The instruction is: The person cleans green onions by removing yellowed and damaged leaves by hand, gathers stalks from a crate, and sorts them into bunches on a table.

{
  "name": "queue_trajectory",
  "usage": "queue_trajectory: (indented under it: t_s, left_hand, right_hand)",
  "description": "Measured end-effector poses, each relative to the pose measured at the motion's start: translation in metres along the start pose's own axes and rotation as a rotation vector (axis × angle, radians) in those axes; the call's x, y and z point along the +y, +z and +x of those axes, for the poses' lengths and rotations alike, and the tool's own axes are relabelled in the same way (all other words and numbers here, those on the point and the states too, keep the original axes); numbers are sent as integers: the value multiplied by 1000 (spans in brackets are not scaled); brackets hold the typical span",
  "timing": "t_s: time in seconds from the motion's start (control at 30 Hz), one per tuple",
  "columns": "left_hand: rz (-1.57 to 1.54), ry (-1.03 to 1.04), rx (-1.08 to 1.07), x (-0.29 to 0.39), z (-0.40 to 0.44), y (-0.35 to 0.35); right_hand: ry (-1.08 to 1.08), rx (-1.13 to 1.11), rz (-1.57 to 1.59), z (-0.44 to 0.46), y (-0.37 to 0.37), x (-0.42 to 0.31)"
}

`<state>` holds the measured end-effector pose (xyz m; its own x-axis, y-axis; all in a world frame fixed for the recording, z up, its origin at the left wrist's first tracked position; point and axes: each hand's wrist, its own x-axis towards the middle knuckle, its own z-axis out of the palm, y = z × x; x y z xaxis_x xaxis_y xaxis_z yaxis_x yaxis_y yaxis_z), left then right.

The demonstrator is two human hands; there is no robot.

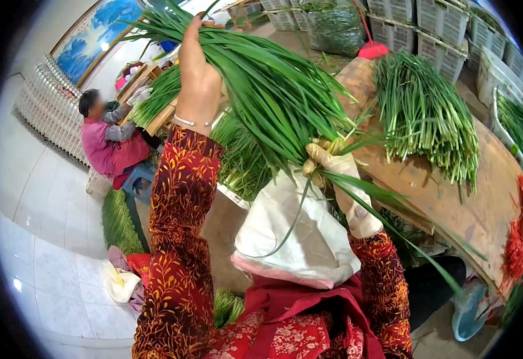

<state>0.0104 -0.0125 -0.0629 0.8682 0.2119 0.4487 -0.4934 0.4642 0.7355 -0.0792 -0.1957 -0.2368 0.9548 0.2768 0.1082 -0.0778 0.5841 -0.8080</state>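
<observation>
A large bunch of long green leafy stalks [267, 78] stretches across the upper middle. My left hand [198, 75], bare with a bracelet at the wrist, is wrapped round its leafy upper end. In a pale glove, my right hand [339, 164] grips the stem end, with a few loose leaves trailing below to the right. A white cloth [300, 230] with a pink edge lies over my lap beneath the bunch. To the right, a pile of similar stalks [426, 113] rests on the wooden board [453, 197].
Red ties [517, 233] hang at the board's right edge, above a blue basin [469, 311]. White crates [444, 36] are stacked behind. At the left, a person [109, 137] sits on a blue stool [139, 182] beside more greens. Cloths [121, 281] lie on the floor.
</observation>
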Motion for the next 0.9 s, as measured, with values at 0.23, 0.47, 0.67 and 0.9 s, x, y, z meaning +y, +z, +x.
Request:
queue_trajectory:
  t_s: [0.23, 0.47, 0.67, 0.9]
  left_hand:
    - [-47, -24, -30, 5, 10, -14]
    - [-29, -88, -128, 21, 28, -26]
    - [-95, -81, -216, 25, 62, -21]
    - [279, 200, -123, 42, 59, -10]
  right_hand:
    - [67, -46, -93, -38, -58, 19]
    - [273, 434, 180, -103, -157, 124]
    - [52, -224, -623, -9, -62, 59]
    - [61, 39, -456, -46, -47, 34]
